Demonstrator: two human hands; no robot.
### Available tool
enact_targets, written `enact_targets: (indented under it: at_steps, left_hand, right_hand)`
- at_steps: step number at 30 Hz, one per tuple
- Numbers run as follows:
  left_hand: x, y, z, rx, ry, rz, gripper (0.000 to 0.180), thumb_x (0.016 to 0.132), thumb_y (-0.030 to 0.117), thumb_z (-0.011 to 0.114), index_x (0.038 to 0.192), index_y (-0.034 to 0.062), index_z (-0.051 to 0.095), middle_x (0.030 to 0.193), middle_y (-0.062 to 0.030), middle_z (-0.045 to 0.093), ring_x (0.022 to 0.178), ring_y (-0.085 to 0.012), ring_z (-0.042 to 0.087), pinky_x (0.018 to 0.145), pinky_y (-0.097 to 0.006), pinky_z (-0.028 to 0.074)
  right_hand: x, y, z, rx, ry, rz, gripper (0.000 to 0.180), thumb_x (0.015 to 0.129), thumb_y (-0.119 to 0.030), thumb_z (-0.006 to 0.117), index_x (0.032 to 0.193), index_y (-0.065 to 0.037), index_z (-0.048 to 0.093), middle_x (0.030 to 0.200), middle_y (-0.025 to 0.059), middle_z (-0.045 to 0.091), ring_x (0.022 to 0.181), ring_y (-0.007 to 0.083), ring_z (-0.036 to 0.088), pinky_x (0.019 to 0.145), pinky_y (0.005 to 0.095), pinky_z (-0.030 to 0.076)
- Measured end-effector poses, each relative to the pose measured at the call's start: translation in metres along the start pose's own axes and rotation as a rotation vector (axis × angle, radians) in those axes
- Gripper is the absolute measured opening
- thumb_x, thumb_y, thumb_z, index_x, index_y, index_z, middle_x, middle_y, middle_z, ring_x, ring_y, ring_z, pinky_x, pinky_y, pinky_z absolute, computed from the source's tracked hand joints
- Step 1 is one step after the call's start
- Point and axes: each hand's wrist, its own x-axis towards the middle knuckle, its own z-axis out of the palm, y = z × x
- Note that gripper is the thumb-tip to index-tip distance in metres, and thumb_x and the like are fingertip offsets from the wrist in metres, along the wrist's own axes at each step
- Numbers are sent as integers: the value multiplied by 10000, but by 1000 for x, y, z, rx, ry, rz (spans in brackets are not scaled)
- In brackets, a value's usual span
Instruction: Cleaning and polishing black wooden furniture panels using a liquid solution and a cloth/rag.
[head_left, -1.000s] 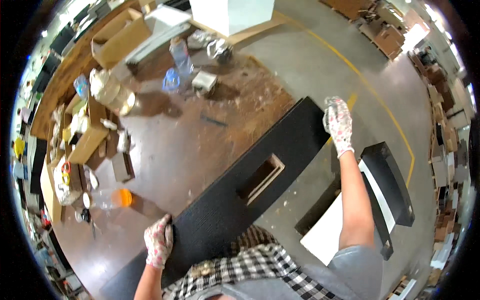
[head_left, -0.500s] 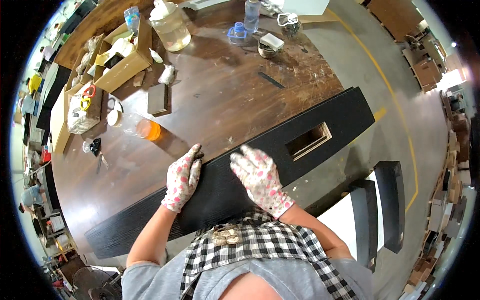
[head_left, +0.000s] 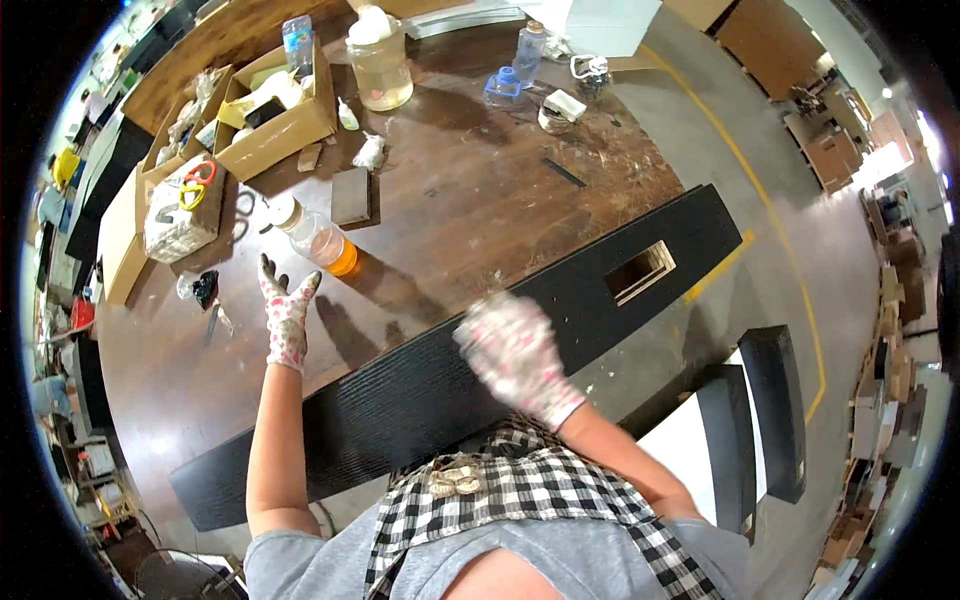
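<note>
A single view comes from a fisheye camera worn on the person's head, looking steeply down over their checked apron point(head_left: 520, 500) onto the brown wooden table point(head_left: 450, 210), close enough that both gloved hands fill the middle. It faces away from the body, so the near edge shows the person's chest and forearms, the far edge the cardboard boxes point(head_left: 270, 115) and bottles, the right side the concrete floor point(head_left: 790, 240). Straight lines such as the long black panel point(head_left: 430, 380) bend toward the dark round rim.

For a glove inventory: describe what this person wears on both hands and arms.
Left hand and right hand wear pale fabric gloves with a pink pattern; the left one has dark fingertips. The right glove is motion-blurred. The forearms are bare; short grey sleeves show at the shoulders.
</note>
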Motion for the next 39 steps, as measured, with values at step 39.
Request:
enact_targets:
  at_steps: [39]
  left_hand:
    - [-89, 180, 122, 1131, -666, 1015, 650, 646, 228, 788, 1229, 81, 542, 1097, -109, 604, 1023, -304, 574, 872, -418, 446]
  right_hand:
    - [-5, 63, -56, 1441, 714, 562, 261, 966, -94, 534, 1191, 16, 605, 1146, 100, 647, 1002, 154, 635, 858, 248, 509]
